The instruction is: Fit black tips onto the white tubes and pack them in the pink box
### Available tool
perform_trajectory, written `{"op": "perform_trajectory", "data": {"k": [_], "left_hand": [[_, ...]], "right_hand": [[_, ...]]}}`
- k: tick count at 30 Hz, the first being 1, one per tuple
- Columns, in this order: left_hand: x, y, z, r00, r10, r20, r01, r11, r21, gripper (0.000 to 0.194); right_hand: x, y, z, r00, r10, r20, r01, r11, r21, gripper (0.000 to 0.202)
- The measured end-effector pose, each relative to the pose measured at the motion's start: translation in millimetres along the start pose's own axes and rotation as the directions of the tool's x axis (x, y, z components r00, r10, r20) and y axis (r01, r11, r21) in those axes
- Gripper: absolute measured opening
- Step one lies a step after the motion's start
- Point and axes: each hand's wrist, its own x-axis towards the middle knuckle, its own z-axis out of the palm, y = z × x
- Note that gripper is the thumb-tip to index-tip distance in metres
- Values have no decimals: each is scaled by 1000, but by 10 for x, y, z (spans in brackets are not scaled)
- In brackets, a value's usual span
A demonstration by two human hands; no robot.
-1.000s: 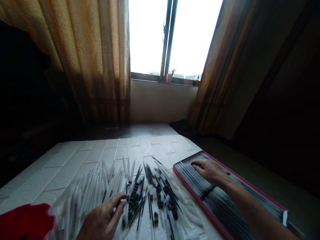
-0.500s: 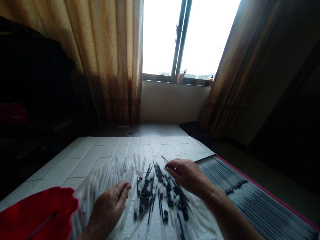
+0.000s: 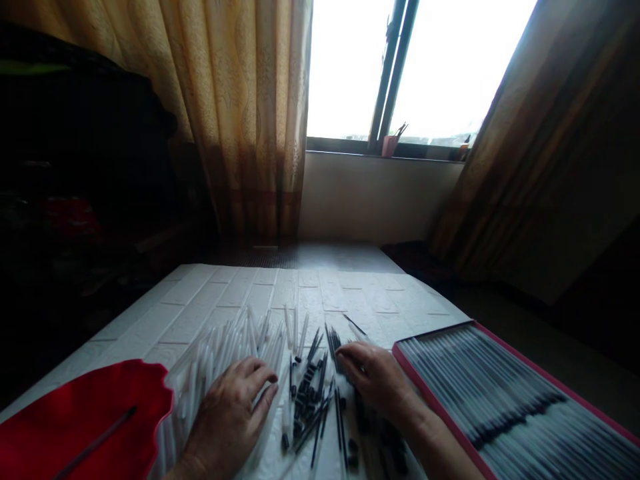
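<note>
The left hand (image 3: 227, 417) lies flat on the pile of clear tubes (image 3: 220, 353), its fingers (image 3: 260, 387) spread and resting on them rather than clamped on any one. The right hand (image 3: 377, 380) is down on the scatter of black refills (image 3: 313, 400) at the middle of the white surface (image 3: 280, 293); its fingers curl toward the thin rods, but whether they pinch one cannot be told, since the palm hides the tips. Small black caps (image 3: 303, 403) lie mixed among the refills, between the two hands. To the right, a red-rimmed tray (image 3: 400, 350) holds finished pens in close rows; to the left sits a red dish (image 3: 75, 420) with one dark stick in it. The parts are thin, round and loosely heaped, so a sweep of either hand could likely roll tubes or refills toward the near edge, or push caps under the heap where they would be hard to find. The right forearm crosses just beside the tray's corner, and a careless nudge there might disturb the ordered rows. The dim light also makes black parts easy to misjudge.
</note>
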Motion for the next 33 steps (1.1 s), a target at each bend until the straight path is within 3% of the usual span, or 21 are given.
{"op": "perform_trajectory", "data": {"k": [3,7,16,20,25,33], "left_hand": [[-43,61,1,993,-9,114,-6,991,136,11],[-108,118,38,987,-7,162,-36,965,261,13],[-100,116,48,985,-28,169,-10,975,221,10],[-96,111,53,989,-40,146,12,982,189,11],[-93,155,41,983,-63,171,32,983,181,13],[-49,147,18,940,-143,309,113,987,112,5]], "right_hand": [[-5,97,-31,999,7,-32,-7,1000,11,28],[-9,128,-78,999,19,-50,-20,999,-25,30],[-22,167,-109,998,44,-46,-49,993,-109,26],[-31,107,-117,999,39,11,-38,992,-122,24],[-72,8,-122,981,-41,189,54,997,-61,22],[-104,-67,-116,961,-77,265,111,987,-115,26]]}}
